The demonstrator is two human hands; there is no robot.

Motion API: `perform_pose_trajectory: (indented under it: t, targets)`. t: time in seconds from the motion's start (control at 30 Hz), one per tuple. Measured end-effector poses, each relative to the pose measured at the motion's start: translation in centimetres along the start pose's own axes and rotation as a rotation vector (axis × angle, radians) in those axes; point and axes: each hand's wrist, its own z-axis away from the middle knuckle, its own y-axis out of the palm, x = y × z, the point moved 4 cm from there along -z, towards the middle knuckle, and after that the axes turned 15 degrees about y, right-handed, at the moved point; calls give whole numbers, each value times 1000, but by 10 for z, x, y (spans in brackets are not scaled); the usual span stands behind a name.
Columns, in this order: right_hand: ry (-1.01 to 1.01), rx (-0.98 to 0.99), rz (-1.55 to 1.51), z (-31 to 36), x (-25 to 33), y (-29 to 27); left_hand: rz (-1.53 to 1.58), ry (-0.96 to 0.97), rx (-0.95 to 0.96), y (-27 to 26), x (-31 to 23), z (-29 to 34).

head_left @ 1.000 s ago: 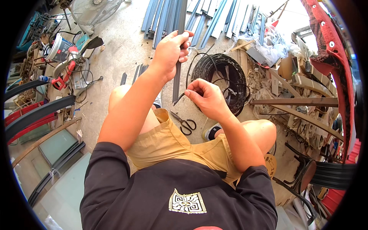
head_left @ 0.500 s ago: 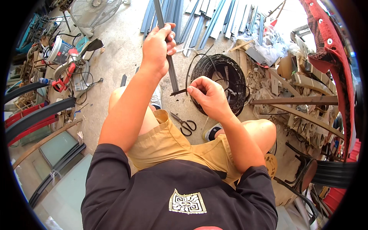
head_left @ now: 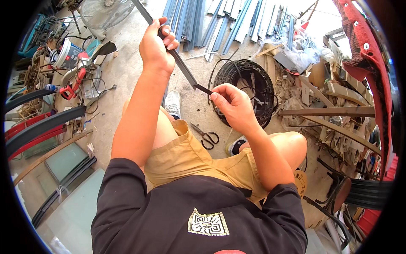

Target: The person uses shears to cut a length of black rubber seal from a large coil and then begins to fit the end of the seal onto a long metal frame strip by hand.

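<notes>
A long dark grey channel profile (head_left: 183, 67) slants down from the upper left, with my left hand (head_left: 155, 53) closed around it. At its lower end a short black rubber strip (head_left: 203, 89) meets the profile. My right hand (head_left: 234, 106) pinches that strip between thumb and fingers. Whether the strip's end sits inside the channel I cannot tell. Just beyond my right hand lies a large coil of black strip (head_left: 267, 99) on the floor. Scissors with dark handles (head_left: 208, 139) rest on the concrete between my feet.
Many blue-grey and white profiles (head_left: 190, 25) lie on the floor ahead. A fan (head_left: 105, 12), a bucket (head_left: 67, 54) and a red power tool (head_left: 78, 76) stand at left. Scrap pieces and plastic sheeting (head_left: 298, 55) pile up at right. Glass panes (head_left: 76, 211) lie at lower left.
My left hand has swung to the left, so the nearly upright profile now leans more. The strip in my right hand now slopes in line with the profile's end.
</notes>
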Motion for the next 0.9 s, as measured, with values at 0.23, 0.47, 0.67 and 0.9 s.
perform_pose_trajectory:
  t: [0.23,0.47,0.67,0.9]
  targets:
    - [46,0,-38,-1,-4,2,42,57,20,4,-4,4]
    - [70,-33,-70,2,0,2,47,60,28,5,-2,5]
    - [56,-30,-65,-1,-5,2,42,66,35,7,-2,7]
    - [-39,-121,129,9,17,2,8,103,30,7,-2,9]
